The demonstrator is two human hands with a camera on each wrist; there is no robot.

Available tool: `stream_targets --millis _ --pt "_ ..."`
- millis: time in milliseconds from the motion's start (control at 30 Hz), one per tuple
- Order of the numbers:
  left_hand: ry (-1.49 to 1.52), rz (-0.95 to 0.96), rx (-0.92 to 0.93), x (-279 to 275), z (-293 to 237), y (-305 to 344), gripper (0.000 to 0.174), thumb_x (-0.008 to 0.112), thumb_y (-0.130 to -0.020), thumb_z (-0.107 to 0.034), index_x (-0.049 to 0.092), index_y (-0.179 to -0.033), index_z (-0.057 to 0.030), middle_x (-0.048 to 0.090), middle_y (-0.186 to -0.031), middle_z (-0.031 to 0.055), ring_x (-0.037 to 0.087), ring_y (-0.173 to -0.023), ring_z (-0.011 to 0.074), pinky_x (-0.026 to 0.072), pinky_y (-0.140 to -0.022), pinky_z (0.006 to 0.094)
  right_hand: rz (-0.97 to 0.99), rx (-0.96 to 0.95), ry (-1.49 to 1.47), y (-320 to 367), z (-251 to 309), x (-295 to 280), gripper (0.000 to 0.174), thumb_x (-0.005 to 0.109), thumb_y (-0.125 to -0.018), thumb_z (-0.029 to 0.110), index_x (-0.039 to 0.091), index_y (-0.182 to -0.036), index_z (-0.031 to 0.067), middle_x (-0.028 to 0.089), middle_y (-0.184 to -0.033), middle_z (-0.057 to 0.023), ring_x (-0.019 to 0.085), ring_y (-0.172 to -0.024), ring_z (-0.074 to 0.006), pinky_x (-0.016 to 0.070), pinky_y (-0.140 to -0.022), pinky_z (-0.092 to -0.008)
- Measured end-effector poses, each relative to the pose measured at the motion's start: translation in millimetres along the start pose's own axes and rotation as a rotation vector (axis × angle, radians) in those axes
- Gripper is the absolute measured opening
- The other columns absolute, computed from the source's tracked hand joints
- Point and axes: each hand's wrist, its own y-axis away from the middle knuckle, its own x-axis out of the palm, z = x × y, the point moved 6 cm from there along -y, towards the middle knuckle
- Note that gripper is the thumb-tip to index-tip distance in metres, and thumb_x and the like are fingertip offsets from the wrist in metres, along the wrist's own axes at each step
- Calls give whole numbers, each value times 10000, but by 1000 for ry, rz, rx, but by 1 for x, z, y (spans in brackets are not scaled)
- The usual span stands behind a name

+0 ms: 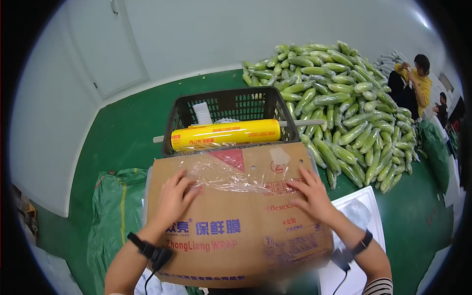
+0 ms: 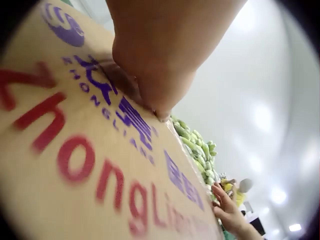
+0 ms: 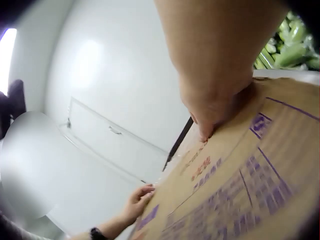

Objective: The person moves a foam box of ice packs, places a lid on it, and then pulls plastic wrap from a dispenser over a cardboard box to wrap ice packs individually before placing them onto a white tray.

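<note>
Your left hand (image 1: pixel 173 196) and right hand (image 1: pixel 314 196) rest on the box (image 1: pixel 211 209), fingers spread. The roll (image 1: pixel 226 133) lies beyond the box.

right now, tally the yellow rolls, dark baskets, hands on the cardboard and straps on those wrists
yellow roll: 1
dark basket: 1
left hand and right hand on the cardboard: 2
wrist straps: 2
total: 6

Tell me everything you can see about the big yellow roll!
The yellow roll looks smooth and shiny, with red writing. It lies sideways across the black basket, and a pale rod sticks out past both ends. Crinkly clear film lies in front, on the cardboard. Neither the left hand nor the right hand touches the roll.
</note>
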Motion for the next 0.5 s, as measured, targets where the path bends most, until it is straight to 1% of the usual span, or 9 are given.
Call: stream_targets --millis 67,100,133,167,200,233,300,367,500 --pt "36 -99 64 -1 19 -18 223 635 -811 -151 576 -979 -17 512 -1218 192 489 -1093 354 402 -907 413 2 -64 -19 -32 -8 21 238 648 -799 167 630 -1027 101 500 -1265 -126 420 -1198 -328 352 -955 -410" --pt "55 -167 170 -10 15 -24 79 591 -832 -86 555 -864 -24 609 -996 167 577 -927 333 462 -784 373 46 -81 -96 -43 -12 29 181 637 -809 167 639 -977 102 549 -1192 -113 462 -1147 -307 364 -922 -405" --pt "140 -173 72 -19 17 -18 69 595 -828 -84 555 -846 -31 611 -914 149 584 -850 329 468 -731 373 87 -95 -175 -48 -11 36 129 626 -819 168 648 -928 103 598 -1118 -99 504 -1097 -285 377 -889 -399" --pt "224 -179 -24 -33 16 -9 63 599 -824 -83 554 -828 -38 613 -832 132 590 -772 325 473 -678 373 24 -79 -147 -46 -4 26 83 579 -852 152 628 -887 95 628 -892 -70 553 -929 -251 383 -815 -387" --pt "305 -185 -123 -43 19 2 61 603 -820 -81 554 -809 -45 615 -750 114 597 -695 322 479 -625 374 96 -23 -197 -40 3 14 85 569 -860 153 622 -876 89 617 -874 -73 546 -901 -266 382 -808 -385" --pt "88 -326 78 -62 15 17 85 632 -795 -73 551 -774 -62 561 -596 70 557 -528 301 454 -508 360 176 31 -251 -30 12 -1 91 559 -867 154 616 -866 83 605 -856 -76 539 -873 -281 380 -801 -382" --pt "9 -279 148 -82 5 57 113 660 -774 -76 548 -766 -65 561 -607 76 561 -534 281 446 -500 361 207 49 -346 15 35 -23 81 576 -853 144 608 -850 70 605 -855 -82 530 -853 -301 380 -797 -378" --pt "-10 -254 197 -92 -4 96 154 702 -737 -84 549 -754 -70 557 -600 74 558 -517 257 436 -483 353 414 111 -394 63 31 -26 99 610 -825 133 605 -896 64 605 -861 -98 522 -857 -316 384 -817 -392" --pt "33 -286 129 -81 -12 114 174 719 -727 -101 551 -756 -71 567 -600 65 552 -497 250 437 -481 344 102 -122 -216 45 71 -30 288 660 -777 117 596 -1053 66 610 -914 -95 525 -864 -301 409 -804 -381"
